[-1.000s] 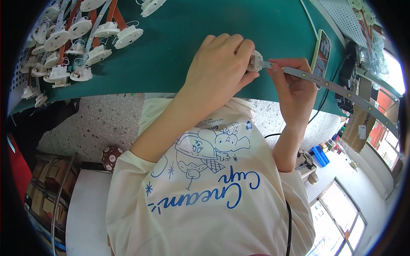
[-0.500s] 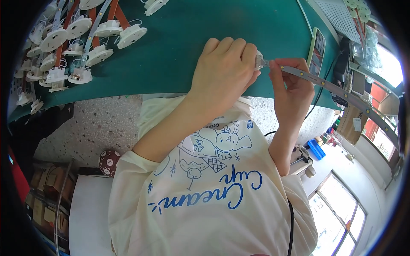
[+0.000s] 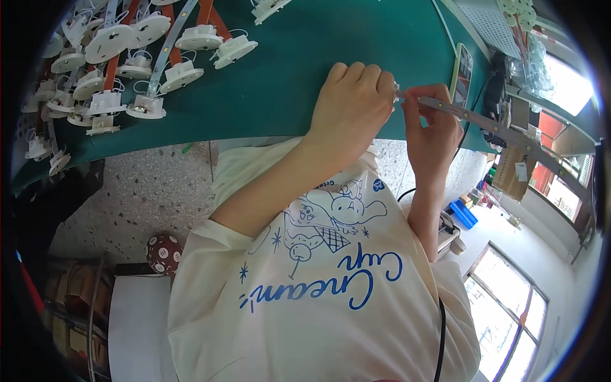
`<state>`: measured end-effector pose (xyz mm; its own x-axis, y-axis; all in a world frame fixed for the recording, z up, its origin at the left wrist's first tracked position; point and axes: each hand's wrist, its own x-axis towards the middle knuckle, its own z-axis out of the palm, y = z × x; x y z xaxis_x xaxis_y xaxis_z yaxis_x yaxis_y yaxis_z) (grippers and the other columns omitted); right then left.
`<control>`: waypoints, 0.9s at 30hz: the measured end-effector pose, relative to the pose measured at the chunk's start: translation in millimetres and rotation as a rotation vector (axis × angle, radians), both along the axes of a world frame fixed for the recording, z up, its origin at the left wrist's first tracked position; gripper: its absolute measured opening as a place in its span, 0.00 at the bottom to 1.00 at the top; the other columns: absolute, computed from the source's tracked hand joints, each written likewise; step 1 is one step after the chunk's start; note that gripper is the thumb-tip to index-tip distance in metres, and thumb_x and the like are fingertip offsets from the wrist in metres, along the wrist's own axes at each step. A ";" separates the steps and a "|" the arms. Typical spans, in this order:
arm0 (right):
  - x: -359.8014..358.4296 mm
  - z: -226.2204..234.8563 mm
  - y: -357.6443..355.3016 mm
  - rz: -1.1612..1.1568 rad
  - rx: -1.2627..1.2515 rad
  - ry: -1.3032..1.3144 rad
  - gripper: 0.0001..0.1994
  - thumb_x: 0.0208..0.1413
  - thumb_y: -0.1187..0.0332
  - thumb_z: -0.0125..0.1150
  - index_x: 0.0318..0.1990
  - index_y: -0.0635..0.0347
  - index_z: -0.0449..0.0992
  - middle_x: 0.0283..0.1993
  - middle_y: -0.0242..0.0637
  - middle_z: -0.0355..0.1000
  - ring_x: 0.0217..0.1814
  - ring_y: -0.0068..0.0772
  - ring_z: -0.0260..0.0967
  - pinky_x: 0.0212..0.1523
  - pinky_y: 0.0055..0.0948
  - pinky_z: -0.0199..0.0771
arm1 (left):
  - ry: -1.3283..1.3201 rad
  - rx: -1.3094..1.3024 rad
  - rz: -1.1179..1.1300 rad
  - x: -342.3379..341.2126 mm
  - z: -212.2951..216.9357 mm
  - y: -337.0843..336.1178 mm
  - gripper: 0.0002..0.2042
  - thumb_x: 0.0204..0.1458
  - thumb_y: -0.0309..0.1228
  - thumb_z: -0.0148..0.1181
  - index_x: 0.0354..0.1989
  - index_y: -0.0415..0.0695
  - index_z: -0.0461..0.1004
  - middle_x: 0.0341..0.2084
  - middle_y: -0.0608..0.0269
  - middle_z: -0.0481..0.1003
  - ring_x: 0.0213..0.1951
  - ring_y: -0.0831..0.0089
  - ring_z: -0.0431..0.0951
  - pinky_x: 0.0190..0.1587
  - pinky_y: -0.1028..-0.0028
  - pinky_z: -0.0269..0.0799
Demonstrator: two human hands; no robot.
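My left hand [image 3: 354, 105] is closed, back upward, around a small whitish fitting [image 3: 397, 92]; only the fitting's edge shows beyond the fingers. Right beside it, my right hand [image 3: 435, 124] pinches a long, flexible LED strip [image 3: 493, 125] near its end between thumb and fingers. The strip's end meets the fitting or lies very close to it; the fingers hide the exact contact. From there the strip runs out to the right, past the table. Both hands are over the near part of the green table top [image 3: 280, 95].
At the left, many white round fittings [image 3: 109, 43] hang on LED strips and orange-brown strips in a crowded cluster. A phone [image 3: 463, 73] lies right of my hands. Farther right are a cardboard box [image 3: 514, 172] and a blue bin [image 3: 463, 214]. A black cable [image 3: 440, 337] runs down my shirt.
The view has shifted a little, so the fittings at the left sit farther right. My left hand is closer to my right, and less of the whitish fitting shows. Both grips persist.
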<state>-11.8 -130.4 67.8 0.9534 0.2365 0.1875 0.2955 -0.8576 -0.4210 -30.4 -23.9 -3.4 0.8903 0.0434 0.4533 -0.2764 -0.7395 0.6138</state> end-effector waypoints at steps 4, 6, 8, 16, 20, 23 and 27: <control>0.0 -6.4 -9.3 -0.034 0.150 0.058 0.02 0.48 0.78 0.58 0.29 0.63 0.71 0.26 0.36 0.73 0.29 0.29 0.75 0.31 0.23 0.74 | -0.004 -0.014 0.000 1.0 -0.7 0.2 0.09 0.36 0.31 0.63 0.23 0.45 0.68 0.20 0.66 0.66 0.28 0.73 0.68 0.34 0.74 0.59; 0.5 -5.0 -9.0 -0.042 0.139 0.070 0.02 0.49 0.77 0.58 0.29 0.63 0.71 0.27 0.35 0.74 0.30 0.29 0.76 0.32 0.22 0.74 | -0.013 -0.016 0.002 0.8 -0.4 0.9 0.10 0.36 0.32 0.63 0.23 0.44 0.68 0.20 0.66 0.66 0.28 0.73 0.68 0.34 0.74 0.59; 0.8 -5.2 -10.8 -0.052 0.132 0.081 0.02 0.50 0.77 0.58 0.29 0.64 0.71 0.27 0.35 0.74 0.31 0.29 0.76 0.32 0.22 0.74 | 0.015 -0.023 -0.023 1.1 0.6 2.4 0.11 0.36 0.33 0.64 0.25 0.44 0.68 0.21 0.66 0.67 0.29 0.72 0.68 0.35 0.73 0.59; -2.9 2.2 -6.9 -0.124 0.066 0.129 0.07 0.51 0.74 0.61 0.36 0.67 0.75 0.30 0.35 0.75 0.33 0.17 0.72 0.37 0.17 0.72 | 0.043 -0.077 -0.062 -1.1 2.2 7.1 0.13 0.38 0.34 0.65 0.28 0.42 0.70 0.24 0.64 0.68 0.32 0.71 0.69 0.37 0.73 0.60; -1.9 -4.5 -9.8 -0.135 0.103 0.119 0.06 0.50 0.74 0.62 0.34 0.67 0.76 0.28 0.33 0.74 0.30 0.15 0.70 0.33 0.15 0.70 | 0.043 -0.078 -0.063 -1.6 2.2 7.0 0.13 0.37 0.34 0.66 0.28 0.42 0.70 0.24 0.64 0.68 0.32 0.71 0.69 0.37 0.73 0.60; 1.5 -5.4 -12.5 -0.160 0.257 0.200 0.06 0.50 0.74 0.62 0.34 0.66 0.76 0.26 0.31 0.74 0.27 0.12 0.67 0.28 0.12 0.65 | 0.032 -0.071 -0.059 -1.8 2.1 6.6 0.13 0.36 0.34 0.66 0.27 0.42 0.70 0.23 0.64 0.68 0.31 0.71 0.69 0.37 0.73 0.60; 3.9 -5.0 -15.0 -0.120 0.270 0.227 0.06 0.49 0.75 0.63 0.34 0.66 0.76 0.25 0.30 0.73 0.26 0.10 0.65 0.26 0.11 0.62 | 0.039 -0.076 -0.065 -2.3 1.4 6.3 0.13 0.36 0.34 0.66 0.27 0.42 0.69 0.23 0.64 0.68 0.31 0.71 0.69 0.36 0.73 0.60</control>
<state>-7.9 -145.4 62.8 0.9958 0.0917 0.0084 0.0729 -0.7297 -0.6799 -32.7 -17.6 -2.0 0.9092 0.0176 0.4159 -0.2974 -0.6717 0.6785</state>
